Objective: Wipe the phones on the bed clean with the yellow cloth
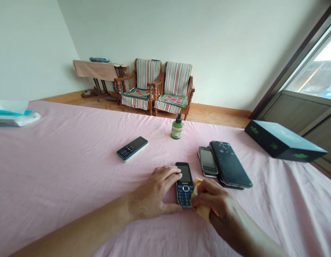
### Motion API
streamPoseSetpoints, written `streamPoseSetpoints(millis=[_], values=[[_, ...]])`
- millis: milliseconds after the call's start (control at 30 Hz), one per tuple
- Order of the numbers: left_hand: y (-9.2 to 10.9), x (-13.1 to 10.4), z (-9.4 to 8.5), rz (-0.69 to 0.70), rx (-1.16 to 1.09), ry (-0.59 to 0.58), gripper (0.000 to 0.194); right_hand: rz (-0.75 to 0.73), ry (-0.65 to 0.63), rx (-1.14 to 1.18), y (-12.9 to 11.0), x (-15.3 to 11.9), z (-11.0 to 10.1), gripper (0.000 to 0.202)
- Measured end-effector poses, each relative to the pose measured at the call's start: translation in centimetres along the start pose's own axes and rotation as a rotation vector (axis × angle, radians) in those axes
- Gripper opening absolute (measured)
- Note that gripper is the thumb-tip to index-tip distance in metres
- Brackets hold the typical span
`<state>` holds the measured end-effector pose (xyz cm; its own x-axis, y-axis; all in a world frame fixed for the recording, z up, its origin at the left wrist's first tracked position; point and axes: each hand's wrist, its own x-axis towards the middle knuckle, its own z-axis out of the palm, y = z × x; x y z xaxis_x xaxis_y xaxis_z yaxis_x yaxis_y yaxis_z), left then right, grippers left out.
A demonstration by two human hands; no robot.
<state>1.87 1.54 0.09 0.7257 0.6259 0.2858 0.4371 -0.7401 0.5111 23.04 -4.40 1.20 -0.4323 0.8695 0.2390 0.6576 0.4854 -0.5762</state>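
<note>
A dark keypad phone (185, 177) lies face up on the pink cloth in front of me. The fingertips of my left hand (161, 189) press on its upper left side and the thumb rests by its lower left corner, holding it in place. My right hand (217, 203) is closed around a crumpled yellowish cloth (201, 210), which touches the phone's lower right edge by the keys. Part of that cloth is hidden in my fingers. Right of this phone, a small stack topped by a grey phone (207, 160) sits beside a pile topped by a large black smartphone (230, 162).
Another keypad phone (132, 148) lies to the left atop something pale. A green spray bottle (177, 127) stands farther back on the pink cloth (74, 142). A black box (286, 141) is at right, a tissue pack (16, 116) at far left. Two wooden chairs (157, 84) stand beyond.
</note>
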Motion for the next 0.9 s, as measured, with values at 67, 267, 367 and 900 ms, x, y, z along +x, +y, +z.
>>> streamPoseSetpoints(millis=[67,267,367,900], values=[[0.0,0.0,0.0,-0.001,-0.003,-0.001,0.068,-0.009,0.016,0.029,0.0,0.0,0.1,0.033],[-0.2,-0.1,0.1,-0.002,-0.012,-0.004,0.069,-0.091,0.055,0.047,-1.0,0.4,1.1,0.038],[-0.2,0.0,0.1,-0.009,0.007,-0.017,0.069,-0.030,0.019,0.045,-0.3,0.1,0.4,0.036],[0.1,0.1,0.0,-0.002,0.032,-0.016,0.071,0.000,0.095,0.115,0.7,0.2,1.4,0.034]])
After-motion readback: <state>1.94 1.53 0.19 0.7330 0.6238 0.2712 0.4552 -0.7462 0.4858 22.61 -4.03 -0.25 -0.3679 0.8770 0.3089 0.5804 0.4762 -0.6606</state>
